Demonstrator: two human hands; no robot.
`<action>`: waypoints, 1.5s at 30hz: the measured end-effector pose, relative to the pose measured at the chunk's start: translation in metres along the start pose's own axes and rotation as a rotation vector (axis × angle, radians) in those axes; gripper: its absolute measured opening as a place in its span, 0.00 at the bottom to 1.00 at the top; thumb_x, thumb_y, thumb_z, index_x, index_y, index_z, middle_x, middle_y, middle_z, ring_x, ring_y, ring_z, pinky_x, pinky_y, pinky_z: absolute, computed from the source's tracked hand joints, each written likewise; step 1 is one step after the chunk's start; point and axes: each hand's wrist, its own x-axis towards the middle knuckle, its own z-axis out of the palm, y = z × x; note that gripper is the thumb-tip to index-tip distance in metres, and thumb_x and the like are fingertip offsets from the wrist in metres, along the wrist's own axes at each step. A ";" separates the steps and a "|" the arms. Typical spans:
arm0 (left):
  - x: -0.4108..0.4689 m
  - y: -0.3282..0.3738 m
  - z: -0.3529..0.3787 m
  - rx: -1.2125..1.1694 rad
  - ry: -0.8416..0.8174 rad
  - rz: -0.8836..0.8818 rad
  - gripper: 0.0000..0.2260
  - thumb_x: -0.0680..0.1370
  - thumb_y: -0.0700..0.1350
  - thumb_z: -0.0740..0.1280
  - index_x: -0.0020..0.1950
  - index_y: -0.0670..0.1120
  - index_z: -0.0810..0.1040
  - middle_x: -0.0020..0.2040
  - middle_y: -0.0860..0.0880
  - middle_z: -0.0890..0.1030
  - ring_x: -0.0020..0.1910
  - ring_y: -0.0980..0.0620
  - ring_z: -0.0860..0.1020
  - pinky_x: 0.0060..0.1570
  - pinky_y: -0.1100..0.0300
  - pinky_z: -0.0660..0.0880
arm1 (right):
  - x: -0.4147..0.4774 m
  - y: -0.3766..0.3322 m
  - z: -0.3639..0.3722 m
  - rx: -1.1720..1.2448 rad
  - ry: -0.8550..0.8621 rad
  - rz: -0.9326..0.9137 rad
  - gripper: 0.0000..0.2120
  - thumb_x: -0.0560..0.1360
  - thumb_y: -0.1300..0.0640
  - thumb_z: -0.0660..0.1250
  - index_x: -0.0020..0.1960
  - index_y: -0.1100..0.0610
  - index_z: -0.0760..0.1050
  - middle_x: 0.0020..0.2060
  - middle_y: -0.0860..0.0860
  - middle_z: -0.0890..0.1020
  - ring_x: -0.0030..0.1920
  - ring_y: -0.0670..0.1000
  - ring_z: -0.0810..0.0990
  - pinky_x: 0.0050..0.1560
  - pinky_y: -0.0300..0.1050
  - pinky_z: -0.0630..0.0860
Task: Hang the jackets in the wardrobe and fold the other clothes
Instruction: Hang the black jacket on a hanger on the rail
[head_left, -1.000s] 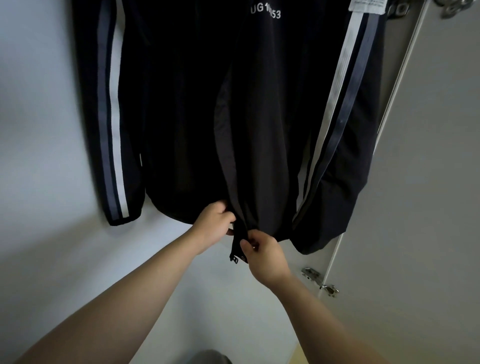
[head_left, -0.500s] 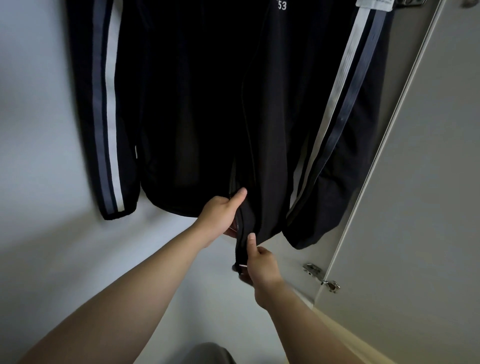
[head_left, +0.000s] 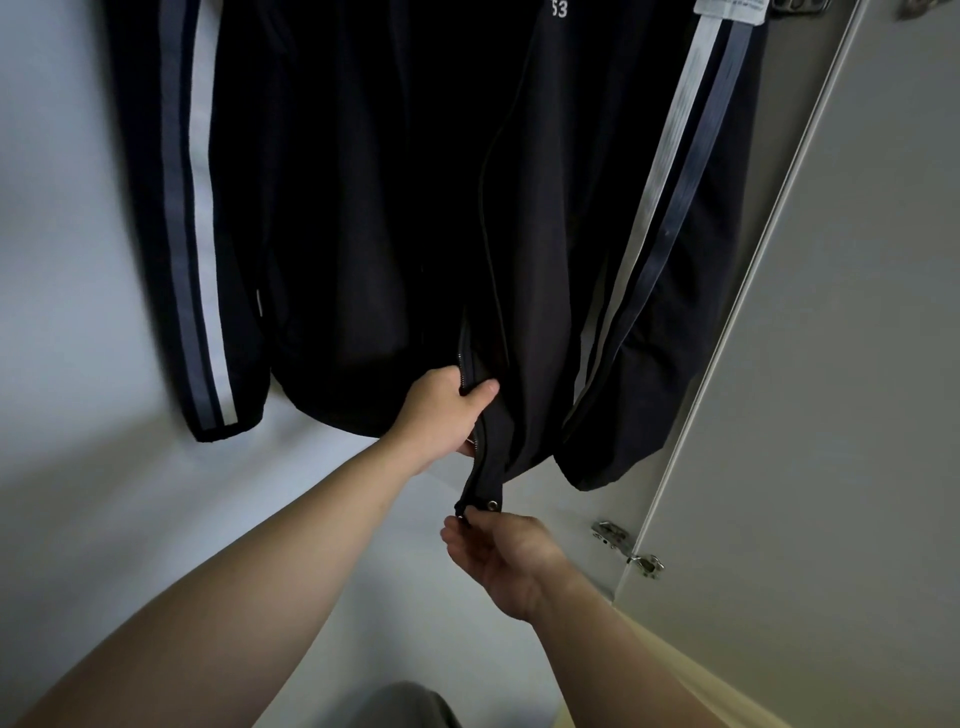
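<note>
Gripping one front edge with the left hand (head_left: 441, 410), thumb curling over the zip (head_left: 461, 370). Pinching the bottom tab (head_left: 475, 496) with the right hand (head_left: 498, 558), fingertips (head_left: 452, 532) closing just under the snap (head_left: 491, 503). Reaching up to the jacket (head_left: 363, 208), hanging above both hands, left of the wardrobe door (head_left: 831, 364) and hinge (head_left: 626, 545). Following a zip line running nearly upright from the tab up out of view. Probably seating the zip ends: working the bottom with the right, nearer to it, steadying higher with the left, then likely pulling upward.
</note>
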 end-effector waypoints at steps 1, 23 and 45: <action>0.000 -0.001 0.000 -0.011 -0.017 -0.004 0.12 0.80 0.54 0.69 0.50 0.45 0.81 0.46 0.46 0.86 0.44 0.46 0.86 0.43 0.42 0.84 | 0.000 0.000 0.001 0.004 0.019 0.009 0.07 0.80 0.64 0.67 0.55 0.67 0.79 0.42 0.59 0.86 0.38 0.55 0.86 0.36 0.43 0.82; 0.000 -0.012 -0.011 -0.154 -0.031 -0.026 0.09 0.79 0.49 0.72 0.50 0.44 0.81 0.44 0.47 0.86 0.41 0.49 0.87 0.36 0.51 0.84 | 0.008 0.016 0.013 -0.065 0.208 -0.060 0.06 0.75 0.60 0.75 0.50 0.61 0.84 0.34 0.51 0.85 0.32 0.48 0.79 0.36 0.41 0.79; -0.003 -0.106 -0.030 -1.140 0.117 -0.590 0.10 0.73 0.36 0.76 0.52 0.41 0.81 0.43 0.46 0.83 0.33 0.54 0.78 0.37 0.62 0.79 | -0.001 -0.018 0.009 0.085 0.219 -0.070 0.05 0.77 0.63 0.72 0.52 0.64 0.83 0.39 0.52 0.83 0.28 0.45 0.72 0.32 0.40 0.75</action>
